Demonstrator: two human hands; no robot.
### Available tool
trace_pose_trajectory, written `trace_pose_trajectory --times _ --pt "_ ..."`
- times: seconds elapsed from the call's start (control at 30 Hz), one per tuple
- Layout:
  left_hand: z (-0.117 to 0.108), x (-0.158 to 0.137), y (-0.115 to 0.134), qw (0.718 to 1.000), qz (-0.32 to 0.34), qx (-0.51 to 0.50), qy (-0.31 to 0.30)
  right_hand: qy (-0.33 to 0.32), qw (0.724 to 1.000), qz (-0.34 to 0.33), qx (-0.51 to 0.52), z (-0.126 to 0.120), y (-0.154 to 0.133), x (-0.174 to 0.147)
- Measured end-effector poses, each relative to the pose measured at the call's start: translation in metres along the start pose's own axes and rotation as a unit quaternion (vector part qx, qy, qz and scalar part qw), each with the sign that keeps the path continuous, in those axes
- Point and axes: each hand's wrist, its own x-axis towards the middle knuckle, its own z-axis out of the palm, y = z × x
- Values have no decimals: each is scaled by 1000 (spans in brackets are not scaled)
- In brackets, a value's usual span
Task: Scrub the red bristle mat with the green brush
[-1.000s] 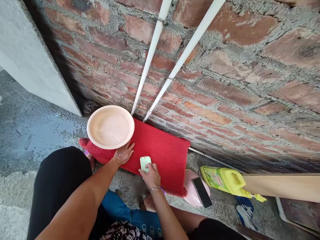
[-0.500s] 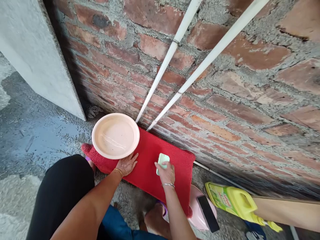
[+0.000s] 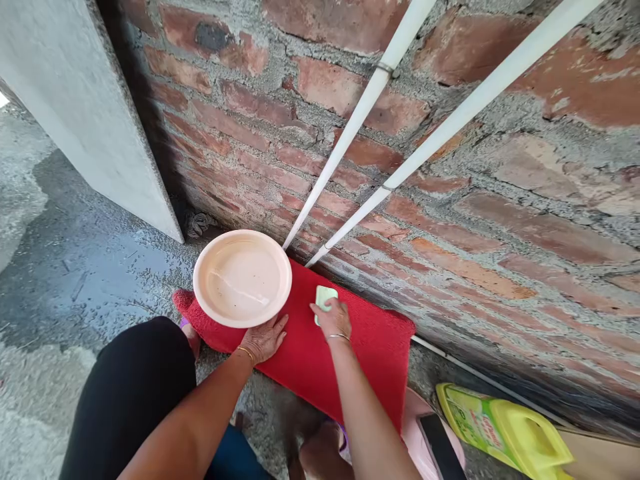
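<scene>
A red plush mat (image 3: pixel 370 360) is spread out in front of me along the foot of the wall. On its left part stands a wide pale pink basin (image 3: pixel 243 279) with a few dark specks inside. My left hand (image 3: pixel 265 339) lies palm down on the mat by the basin's near rim, fingers stretched out. With my right hand (image 3: pixel 334 319) I grip a pale green scrub brush (image 3: pixel 325 295) from above, against the mat's surface. Its underside is hidden.
A brick wall (image 3: pixel 450 200) rises just behind the mat, with two white pipes (image 3: pixel 345 143) running down it. At the right are a yellow detergent bottle (image 3: pixel 505 430) and a black phone (image 3: pixel 443 450) on a pink surface (image 3: pixel 417 427). A grey slab (image 3: pixel 95 100) leans at the left.
My right hand has moved the brush toward the wall and toward the basin across the mat. My left hand stays flat beside the basin. The whole view has shifted slightly.
</scene>
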Motion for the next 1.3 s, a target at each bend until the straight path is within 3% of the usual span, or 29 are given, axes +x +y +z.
trace_pose_trajectory --times 0.13,0.23,0.33,0.53,0.67,0.8,1.0,1.1,1.2,1.3 --pt "-2 -1 2 1000 0 -2 1 27 993 119 -4 -22 68 7" --pt "-3 -1 3 1000 1 -4 0 40 987 154 5 -30 81 10" --pt "-3 0 3 1000 1 -4 -4 34 993 108 28 -25 47 11" --pt "1 0 3 1000 -5 4 5 11 998 -51 41 6 -62 16" --pt "1 0 3 1000 -11 7 5 -12 995 -103 13 10 -77 25" --pt "0 0 3 1000 -7 12 2 3 998 -56 -14 -11 -28 40" --pt "2 0 3 1000 -9 13 13 29 987 157 -3 -56 105 57" --pt "3 -1 4 1000 -12 14 17 43 975 217 1 -62 133 55" --pt "2 -1 4 1000 -11 14 15 42 987 157 21 -49 105 43" --pt "0 0 3 1000 -11 20 9 24 998 48 31 -23 36 23"
